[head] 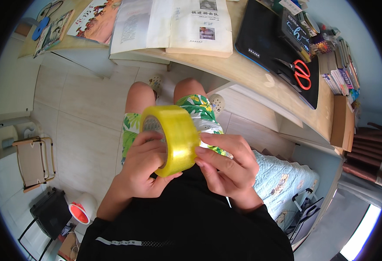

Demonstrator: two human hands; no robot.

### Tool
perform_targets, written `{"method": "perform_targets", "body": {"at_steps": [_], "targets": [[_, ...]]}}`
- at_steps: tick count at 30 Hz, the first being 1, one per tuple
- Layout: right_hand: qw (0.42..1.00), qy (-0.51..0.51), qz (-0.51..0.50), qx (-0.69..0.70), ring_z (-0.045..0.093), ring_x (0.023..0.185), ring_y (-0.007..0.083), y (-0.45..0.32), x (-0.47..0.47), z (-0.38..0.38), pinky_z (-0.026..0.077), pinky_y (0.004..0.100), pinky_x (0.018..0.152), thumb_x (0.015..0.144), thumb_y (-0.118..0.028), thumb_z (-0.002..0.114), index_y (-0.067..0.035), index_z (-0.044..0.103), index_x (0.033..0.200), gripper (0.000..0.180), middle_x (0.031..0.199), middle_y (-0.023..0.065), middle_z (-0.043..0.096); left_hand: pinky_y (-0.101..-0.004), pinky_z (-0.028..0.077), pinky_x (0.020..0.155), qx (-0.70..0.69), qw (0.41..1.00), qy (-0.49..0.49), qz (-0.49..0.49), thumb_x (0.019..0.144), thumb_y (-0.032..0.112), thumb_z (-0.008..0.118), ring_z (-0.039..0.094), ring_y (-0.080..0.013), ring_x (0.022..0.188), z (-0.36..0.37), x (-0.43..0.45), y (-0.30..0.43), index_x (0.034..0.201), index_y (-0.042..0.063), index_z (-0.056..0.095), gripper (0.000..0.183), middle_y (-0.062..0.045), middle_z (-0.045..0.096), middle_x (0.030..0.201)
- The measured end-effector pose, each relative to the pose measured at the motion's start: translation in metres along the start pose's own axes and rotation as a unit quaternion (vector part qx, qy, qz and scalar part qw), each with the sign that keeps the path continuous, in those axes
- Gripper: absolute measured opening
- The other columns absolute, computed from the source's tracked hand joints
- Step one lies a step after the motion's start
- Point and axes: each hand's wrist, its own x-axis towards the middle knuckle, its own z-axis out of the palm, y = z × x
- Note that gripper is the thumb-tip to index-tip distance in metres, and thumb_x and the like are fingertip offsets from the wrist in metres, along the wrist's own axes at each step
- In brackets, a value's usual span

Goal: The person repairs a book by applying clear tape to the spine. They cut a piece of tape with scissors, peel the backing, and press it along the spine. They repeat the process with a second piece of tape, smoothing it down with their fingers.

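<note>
A roll of yellow packing tape (181,140) is held up above my lap. My left hand (142,166) grips it from the left, with fingers inside its cardboard core (153,125) and the thumb under the lower rim. Against the roll's right side rest the fingertips of my right hand (230,163), thumb and first fingers bunched close together. Whether they pinch a loose end of the tape is too small to see. On the desk lie red-handled scissors (302,74), apart from both hands.
A wooden desk (207,67) curves across the front, bearing an open book (200,29), a black mat (256,36) and stacked books (337,75). A quilted blue cover (282,182) lies at lower right. A folding stool (33,163) and a white bin (83,208) stand left.
</note>
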Motion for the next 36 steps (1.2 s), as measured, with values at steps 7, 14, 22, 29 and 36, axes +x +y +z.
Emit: {"method": "perform_targets", "body": {"at_steps": [7, 14, 22, 29, 36], "targets": [[1.000, -0.007, -0.004, 0.023, 0.070, 0.078, 0.0232, 0.001, 0.000, -0.004, 0.055, 0.0319, 0.063, 0.069, -0.004, 0.085, -0.005, 0.078, 0.097, 0.029, 0.102, 0.0109, 0.073, -0.0457, 0.047, 0.095, 0.042, 0.999, -0.015, 0.027, 0.078, 0.014, 0.083, 0.073, -0.0339, 0.093, 0.002, -0.006, -0.006, 0.101, 0.003, 0.069, 0.029, -0.014, 0.076, 0.105], [0.997, -0.055, 0.014, 0.060, 0.064, 0.072, 0.0207, 0.002, 0.001, -0.009, 0.051, 0.0320, 0.063, 0.074, -0.009, 0.089, -0.006, 0.074, 0.091, 0.022, 0.097, 0.0082, 0.067, -0.0479, 0.049, 0.094, 0.064, 0.995, -0.003, 0.071, 0.077, 0.003, 0.076, 0.073, -0.0301, 0.088, 0.005, -0.007, -0.009, 0.092, 0.005, 0.063, 0.020, -0.011, 0.076, 0.097], [0.995, -0.091, -0.042, -0.012, 0.063, 0.068, 0.0221, 0.001, 0.009, -0.014, 0.053, 0.0337, 0.057, 0.069, -0.006, 0.087, -0.003, 0.070, 0.095, 0.031, 0.096, 0.0072, 0.065, -0.0495, 0.050, 0.095, 0.092, 0.992, 0.009, 0.088, 0.071, -0.001, 0.072, 0.070, -0.0246, 0.085, 0.005, -0.009, -0.009, 0.089, 0.006, 0.061, 0.022, -0.006, 0.072, 0.090], [0.995, -0.066, -0.061, -0.050, 0.064, 0.072, 0.0237, 0.012, 0.007, 0.000, 0.054, 0.0343, 0.058, 0.066, -0.002, 0.082, -0.002, 0.065, 0.093, 0.032, 0.094, 0.0083, 0.064, -0.0443, 0.053, 0.085, 0.055, 0.996, 0.040, 0.053, 0.074, 0.003, 0.076, 0.068, -0.0261, 0.074, 0.008, -0.001, -0.002, 0.086, 0.004, 0.062, 0.018, -0.008, 0.070, 0.083], [0.993, -0.043, -0.065, -0.093, 0.064, 0.074, 0.0258, 0.023, 0.003, 0.015, 0.054, 0.0355, 0.058, 0.067, 0.001, 0.079, -0.002, 0.061, 0.095, 0.033, 0.096, 0.0105, 0.064, -0.0370, 0.049, 0.059, 0.050, 0.994, 0.090, -0.029, 0.076, 0.009, 0.079, 0.062, -0.0295, 0.061, 0.022, -0.008, 0.012, 0.085, 0.002, 0.064, 0.019, -0.010, 0.066, 0.073]]}}
